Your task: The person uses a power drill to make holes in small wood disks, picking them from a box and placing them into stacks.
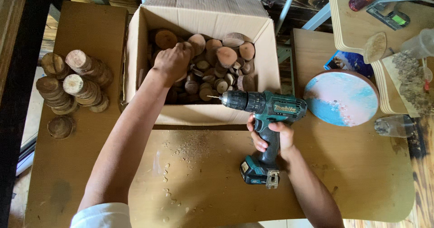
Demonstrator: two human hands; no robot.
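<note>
Left hand (172, 61) buried in cardboard box (203, 15) at 12 o'clock, clenched among wood slices (226, 56). Right hand (271, 137) gripping cordless drill (266, 108), bit aimed at box; could likely nick left wrist if triggered.

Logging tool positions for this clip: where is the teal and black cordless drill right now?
The teal and black cordless drill is right of centre in the head view, gripped by the right hand above the wooden table, its bit pointing left along the cardboard box front.
</note>
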